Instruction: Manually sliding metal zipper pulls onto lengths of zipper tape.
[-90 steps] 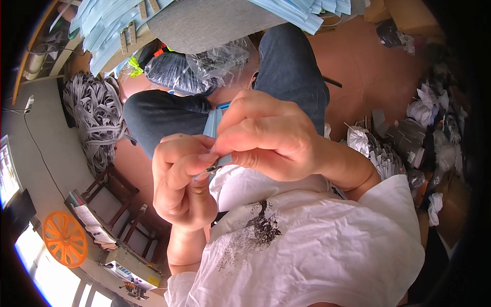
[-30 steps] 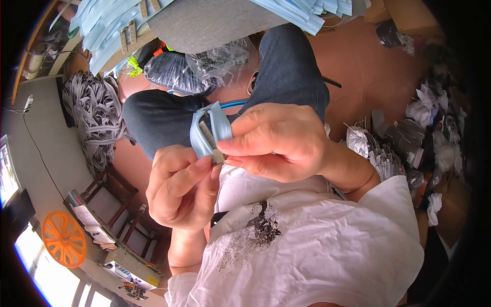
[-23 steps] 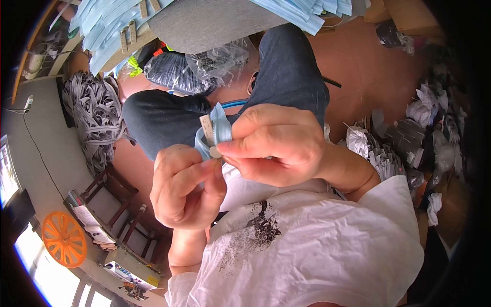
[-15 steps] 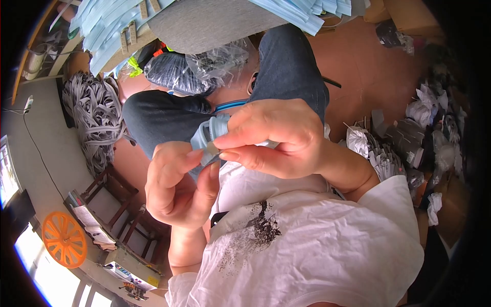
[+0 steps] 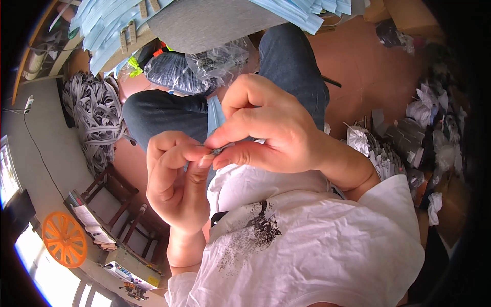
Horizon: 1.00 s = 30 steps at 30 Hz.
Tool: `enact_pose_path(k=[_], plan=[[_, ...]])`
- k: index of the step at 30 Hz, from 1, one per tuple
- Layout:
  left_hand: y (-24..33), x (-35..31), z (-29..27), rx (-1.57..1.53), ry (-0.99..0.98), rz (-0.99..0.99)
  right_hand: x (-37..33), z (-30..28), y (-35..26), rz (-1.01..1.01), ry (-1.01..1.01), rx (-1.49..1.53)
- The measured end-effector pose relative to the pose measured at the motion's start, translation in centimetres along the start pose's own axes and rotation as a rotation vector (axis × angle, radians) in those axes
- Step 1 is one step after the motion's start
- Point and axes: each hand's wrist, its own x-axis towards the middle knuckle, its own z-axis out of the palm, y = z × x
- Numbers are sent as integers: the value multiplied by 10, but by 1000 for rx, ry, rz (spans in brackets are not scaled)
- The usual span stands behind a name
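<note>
Above my lap, the fingertips of both hands meet. My left hand [image 5: 176, 176] pinches one side of a small dark metal piece, which looks like a zipper slider [image 5: 218, 151]. From the other side my right hand [image 5: 279, 128] pinches at it with thumb and forefinger. A light blue zipper tape [image 5: 215, 113] shows behind the fingers and over my knee. Most of the tape near the slider is hidden by my hands.
A grey-topped table edge [image 5: 204, 25] with light blue strips [image 5: 110, 28] lies ahead. On the floor are a pile of grey zipper tapes [image 5: 94, 112] at left, plastic-wrapped bundles [image 5: 176, 71] under the table, and packages [image 5: 409, 140] at right.
The blue tape, bunched between my fingers before, now hangs behind them. My fingertips have come together round the small metal piece, and my right hand has turned slightly.
</note>
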Motion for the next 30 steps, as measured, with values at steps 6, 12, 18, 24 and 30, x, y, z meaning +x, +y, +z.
enact_pose_path(k=[6,12,18,24,30], plan=[[-1,5,3,-263,184,-65,-3,5,8,202,-109,144],[4,17,4,-322,-11,-311,-3,-2,3,552,-221,502],[-15,16,4,-428,-25,-204,-3,-3,4,630,-266,594],[-26,24,3,-492,184,-302,-9,0,18,734,-282,863],[-22,29,-3,-497,159,-319,-12,-2,14,797,-204,838]])
